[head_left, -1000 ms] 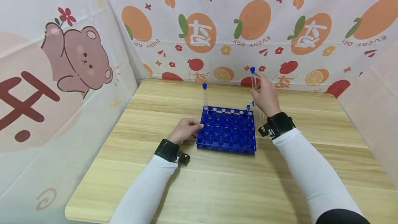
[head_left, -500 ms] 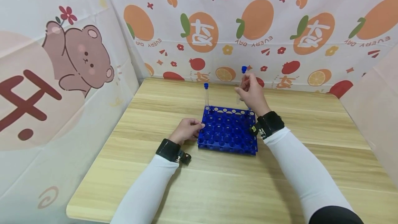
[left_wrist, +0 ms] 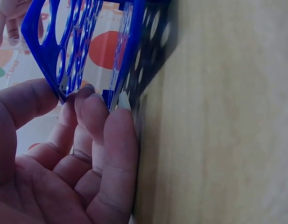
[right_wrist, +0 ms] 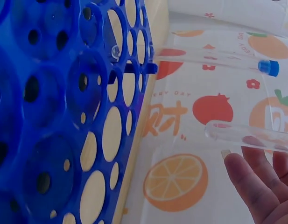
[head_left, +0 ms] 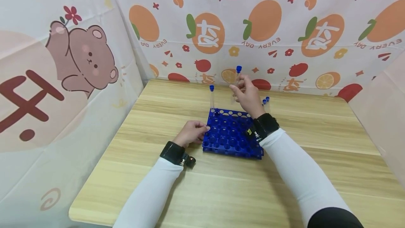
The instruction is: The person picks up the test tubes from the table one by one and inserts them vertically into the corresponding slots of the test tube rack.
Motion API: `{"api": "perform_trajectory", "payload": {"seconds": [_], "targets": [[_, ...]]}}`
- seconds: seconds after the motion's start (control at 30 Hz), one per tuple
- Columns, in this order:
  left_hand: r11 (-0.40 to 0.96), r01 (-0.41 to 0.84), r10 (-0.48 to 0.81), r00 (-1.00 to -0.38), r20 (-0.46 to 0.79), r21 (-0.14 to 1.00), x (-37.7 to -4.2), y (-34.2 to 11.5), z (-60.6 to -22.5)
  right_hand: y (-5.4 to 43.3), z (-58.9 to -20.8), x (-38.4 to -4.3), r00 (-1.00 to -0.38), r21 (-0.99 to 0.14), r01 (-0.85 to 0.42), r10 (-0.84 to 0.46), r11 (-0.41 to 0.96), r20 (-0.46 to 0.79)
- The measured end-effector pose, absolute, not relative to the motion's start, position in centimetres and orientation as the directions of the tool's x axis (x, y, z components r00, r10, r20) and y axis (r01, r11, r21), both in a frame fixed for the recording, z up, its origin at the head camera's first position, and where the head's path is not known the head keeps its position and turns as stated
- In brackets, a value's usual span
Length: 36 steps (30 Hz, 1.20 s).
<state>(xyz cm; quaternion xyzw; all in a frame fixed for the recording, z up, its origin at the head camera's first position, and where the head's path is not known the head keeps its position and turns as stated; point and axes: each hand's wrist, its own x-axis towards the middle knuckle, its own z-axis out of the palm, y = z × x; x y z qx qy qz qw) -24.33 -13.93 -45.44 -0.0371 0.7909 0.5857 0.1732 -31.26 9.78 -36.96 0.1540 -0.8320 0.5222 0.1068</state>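
Observation:
A blue test tube rack lies on the table, rows of round holes facing up. My left hand grips its left edge, thumb and fingertips at the corner in the left wrist view. One clear test tube with a blue cap stands in the back left hole. My right hand holds another blue-capped test tube above and behind the back row. In the right wrist view its rounded lower end is apart from the rack, level with the fingertips; its cap is outside that view.
Behind the right wrist, more blue-capped tubes show beyond the rack's back right corner, partly hidden by the hand and arm. A wooden table lies under everything. A fruit-print cloth hangs along the table's back edge.
My right hand has carried the test tube leftward, from beyond the rack's right side to behind its back row. My left hand keeps its grip on the rack.

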Motion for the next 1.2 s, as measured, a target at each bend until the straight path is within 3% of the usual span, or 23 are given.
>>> {"api": "perform_trajectory", "payload": {"seconds": [1.2], "targets": [[0.325, -0.27, 0.146, -0.933, -0.33, 0.906, -24.4, -14.0, -45.4, 7.0, -39.3, -31.8, -0.948, -0.799, -0.311, -0.235, 0.516, 0.217]]}}
